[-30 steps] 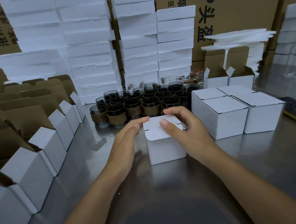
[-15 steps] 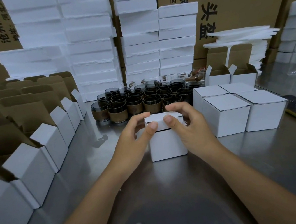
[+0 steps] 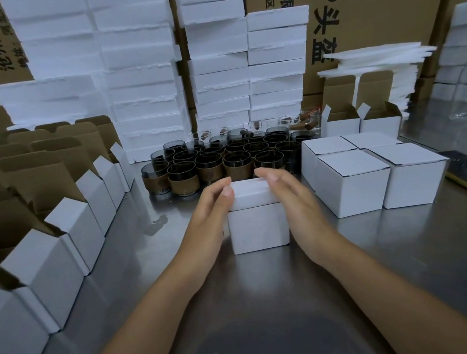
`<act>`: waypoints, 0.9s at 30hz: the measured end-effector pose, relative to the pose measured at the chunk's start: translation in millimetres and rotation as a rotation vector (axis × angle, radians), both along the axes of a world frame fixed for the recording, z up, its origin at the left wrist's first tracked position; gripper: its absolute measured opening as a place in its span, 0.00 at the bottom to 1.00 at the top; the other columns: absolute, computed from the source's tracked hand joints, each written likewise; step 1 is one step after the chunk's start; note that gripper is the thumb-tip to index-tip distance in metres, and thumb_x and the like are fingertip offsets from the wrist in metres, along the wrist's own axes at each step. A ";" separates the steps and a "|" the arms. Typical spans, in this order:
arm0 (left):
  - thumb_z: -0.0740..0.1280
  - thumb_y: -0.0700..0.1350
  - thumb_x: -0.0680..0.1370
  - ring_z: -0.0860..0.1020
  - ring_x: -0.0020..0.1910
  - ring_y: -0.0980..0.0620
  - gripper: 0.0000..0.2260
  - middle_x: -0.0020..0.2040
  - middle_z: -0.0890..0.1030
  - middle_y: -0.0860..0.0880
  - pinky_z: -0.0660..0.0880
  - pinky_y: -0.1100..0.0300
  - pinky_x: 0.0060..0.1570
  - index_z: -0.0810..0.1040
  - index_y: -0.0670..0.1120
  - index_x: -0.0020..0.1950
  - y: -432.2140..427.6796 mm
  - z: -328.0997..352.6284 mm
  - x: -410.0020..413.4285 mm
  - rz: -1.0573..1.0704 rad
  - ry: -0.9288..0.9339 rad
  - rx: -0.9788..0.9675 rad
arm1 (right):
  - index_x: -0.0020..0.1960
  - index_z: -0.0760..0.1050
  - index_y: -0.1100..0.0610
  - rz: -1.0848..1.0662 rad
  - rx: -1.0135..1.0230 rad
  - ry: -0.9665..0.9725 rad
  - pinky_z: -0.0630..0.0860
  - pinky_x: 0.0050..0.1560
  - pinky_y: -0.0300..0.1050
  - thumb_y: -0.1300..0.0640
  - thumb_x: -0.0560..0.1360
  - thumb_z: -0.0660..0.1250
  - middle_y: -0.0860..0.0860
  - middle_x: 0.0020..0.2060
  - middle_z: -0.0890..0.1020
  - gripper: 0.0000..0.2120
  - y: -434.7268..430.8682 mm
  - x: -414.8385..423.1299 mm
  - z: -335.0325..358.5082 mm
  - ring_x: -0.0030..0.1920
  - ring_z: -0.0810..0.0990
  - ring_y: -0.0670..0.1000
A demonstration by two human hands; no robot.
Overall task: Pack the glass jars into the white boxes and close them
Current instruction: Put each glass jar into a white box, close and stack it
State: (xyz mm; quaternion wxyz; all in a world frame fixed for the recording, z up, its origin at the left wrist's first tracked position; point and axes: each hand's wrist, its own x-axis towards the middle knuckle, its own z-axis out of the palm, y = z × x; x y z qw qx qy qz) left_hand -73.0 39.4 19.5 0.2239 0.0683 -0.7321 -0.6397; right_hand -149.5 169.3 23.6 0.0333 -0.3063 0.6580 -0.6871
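As if to press it shut, the left hand (image 3: 208, 209) pinches the white box's (image 3: 258, 227) top corner while the right hand (image 3: 293, 198), fingers straight and released, flanks it.

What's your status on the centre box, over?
Left hand grips white box at lid edge; right hand flat on its right side. Lid folded down. Glass jars close behind, closed boxes at right.

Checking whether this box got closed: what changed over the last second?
On the white box the lid flap, half raised a second ago, went down and now lies flat, shut. The right hand slid off the lid to the box's right side, fingers straight. The left hand still pinches the lid's left edge. The box's spot, the glass jars and the closed boxes stayed.
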 end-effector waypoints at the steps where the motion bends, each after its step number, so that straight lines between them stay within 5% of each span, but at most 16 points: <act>1: 0.60 0.60 0.76 0.74 0.57 0.67 0.12 0.57 0.77 0.65 0.71 0.64 0.58 0.74 0.64 0.59 0.3 0.0 -1.7 -0.002 -0.010 0.038 | 0.57 0.76 0.47 -0.001 -0.018 -0.026 0.69 0.54 0.26 0.52 0.79 0.60 0.40 0.57 0.77 0.09 -0.6 -0.9 0.0 0.58 0.73 0.36; 5: 0.61 0.48 0.80 0.77 0.47 0.72 0.13 0.48 0.78 0.68 0.73 0.75 0.40 0.72 0.60 0.63 -0.8 -4.0 -6.7 -0.015 0.000 0.140 | 0.61 0.73 0.46 -0.003 -0.038 -0.041 0.69 0.55 0.28 0.60 0.78 0.61 0.40 0.60 0.76 0.15 -2.5 -1.7 -3.2 0.59 0.73 0.36; 12: 0.61 0.42 0.80 0.73 0.57 0.70 0.21 0.55 0.72 0.71 0.74 0.74 0.42 0.65 0.55 0.72 -4.8 -6.5 -11.1 -0.012 -0.001 0.152 | 0.64 0.66 0.40 0.019 0.024 -0.001 0.66 0.63 0.32 0.64 0.78 0.60 0.38 0.64 0.71 0.22 -2.4 -2.7 -5.6 0.63 0.68 0.32; 17: 0.61 0.42 0.80 0.73 0.53 0.75 0.21 0.50 0.74 0.76 0.73 0.76 0.41 0.65 0.57 0.71 -8.0 -9.0 -12.5 -0.023 -0.025 0.168 | 0.73 0.59 0.46 0.010 0.055 -0.109 0.66 0.46 0.17 0.60 0.79 0.60 0.33 0.58 0.68 0.25 -4.4 -3.0 -9.2 0.47 0.66 0.18; 20: 0.60 0.44 0.80 0.74 0.52 0.75 0.21 0.54 0.72 0.74 0.73 0.76 0.41 0.64 0.59 0.72 -6.7 -11.7 -13.1 -0.039 -0.040 0.177 | 0.74 0.59 0.45 -0.014 0.116 -0.185 0.65 0.34 0.18 0.54 0.80 0.59 0.35 0.54 0.69 0.24 -6.8 -1.1 -10.3 0.44 0.70 0.25; 27: 0.63 0.58 0.63 0.72 0.66 0.57 0.23 0.70 0.69 0.59 0.65 0.52 0.69 0.68 0.75 0.56 -3.6 -14.8 -14.4 -0.016 -0.069 0.240 | 0.75 0.57 0.42 -0.033 0.132 -0.225 0.65 0.38 0.20 0.53 0.80 0.58 0.37 0.59 0.67 0.25 -10.2 2.6 -7.3 0.53 0.68 0.37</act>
